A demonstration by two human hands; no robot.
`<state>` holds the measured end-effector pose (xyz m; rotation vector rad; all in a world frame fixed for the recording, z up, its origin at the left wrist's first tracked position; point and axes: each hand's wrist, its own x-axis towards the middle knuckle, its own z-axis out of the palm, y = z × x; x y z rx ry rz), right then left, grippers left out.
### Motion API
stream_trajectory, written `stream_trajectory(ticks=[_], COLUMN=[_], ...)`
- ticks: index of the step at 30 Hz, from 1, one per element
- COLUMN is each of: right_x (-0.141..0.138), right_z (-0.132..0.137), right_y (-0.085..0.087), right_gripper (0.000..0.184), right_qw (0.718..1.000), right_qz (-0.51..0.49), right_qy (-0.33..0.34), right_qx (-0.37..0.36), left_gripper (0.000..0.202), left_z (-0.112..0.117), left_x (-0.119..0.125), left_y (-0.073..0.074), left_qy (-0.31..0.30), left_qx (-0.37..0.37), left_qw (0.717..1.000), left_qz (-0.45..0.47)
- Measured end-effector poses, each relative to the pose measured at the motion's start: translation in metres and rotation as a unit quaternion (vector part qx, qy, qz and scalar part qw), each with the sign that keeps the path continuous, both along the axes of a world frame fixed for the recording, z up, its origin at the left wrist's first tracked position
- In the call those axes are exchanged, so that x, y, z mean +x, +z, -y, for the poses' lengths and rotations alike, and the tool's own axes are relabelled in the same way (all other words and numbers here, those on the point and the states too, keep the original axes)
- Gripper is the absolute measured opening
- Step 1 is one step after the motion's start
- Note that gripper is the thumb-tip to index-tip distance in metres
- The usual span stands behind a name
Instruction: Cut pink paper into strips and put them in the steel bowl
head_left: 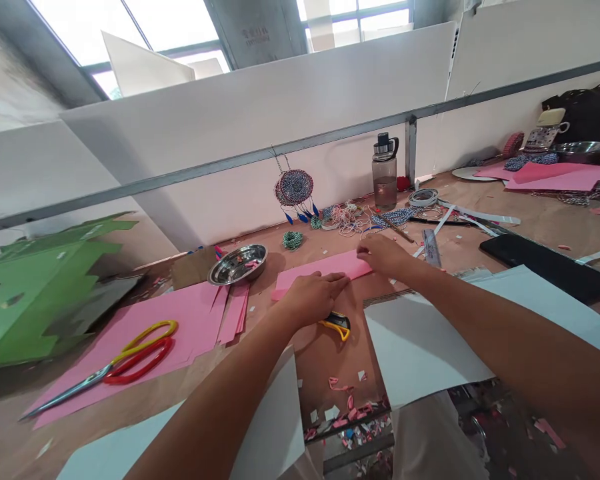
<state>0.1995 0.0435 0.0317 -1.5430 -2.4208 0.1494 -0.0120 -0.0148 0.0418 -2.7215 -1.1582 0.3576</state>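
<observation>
Lying long axis eight-to-two o'clock, the pink strip [325, 270] is pinned flat: left hand [313, 297] presses its eight o'clock end, right hand [383, 257] its two o'clock end, fingers spread.

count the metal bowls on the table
2. One small shiny steel bowl sits left of the folded pink paper strip that both hands press; a larger steel bowl stands at the far right edge. Clutter may hide others.

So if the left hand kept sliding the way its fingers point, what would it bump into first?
Probably the right hand, resting on the far end of the same pink paper strip. The left hand points up-right along it, though depth is unclear.
</observation>
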Motion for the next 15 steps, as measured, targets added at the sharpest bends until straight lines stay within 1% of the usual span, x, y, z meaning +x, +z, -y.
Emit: stream_trajectory(ticks=[3, 6, 8, 11, 13, 15], right_x=[0.022, 0.028, 0.022, 0.014, 0.015, 0.023], right_z=[-0.015, -0.018, -0.015, -0.011, -0.013, -0.018], right_y=[0.001, 0.000, -0.002, -0.004, -0.005, -0.004], right_gripper=[0.035, 0.046, 0.044, 0.033, 0.028, 0.029], right_qw=[0.996, 0.990, 0.990, 0.993, 0.994, 0.992], right_qz=[0.005, -0.006, -0.003, 0.005, 0.004, 0.016], right_qy=[-0.071, -0.097, -0.110, -0.111, -0.095, -0.085], right_qx=[-0.061, -0.101, -0.088, -0.040, -0.051, -0.094], left_gripper=[0.059, 0.060, 0.061, 0.061, 0.062, 0.062], left_z=[-0.001, -0.001, -0.001, -0.001, -0.002, -0.002], left_x=[0.002, 0.003, 0.003, 0.003, 0.003, 0.003], left_y=[0.000, -0.002, -0.002, -0.002, -0.003, -0.003], left_qy=[0.002, 0.013, 0.016, 0.013, 0.008, 0.007], left_qx=[-0.003, -0.002, -0.001, -0.001, -0.002, -0.004], left_qw=[1.000, 1.000, 1.000, 1.000, 1.000, 1.000], left_qz=[-0.005, -0.004, -0.003, -0.002, 0.001, 0.003])
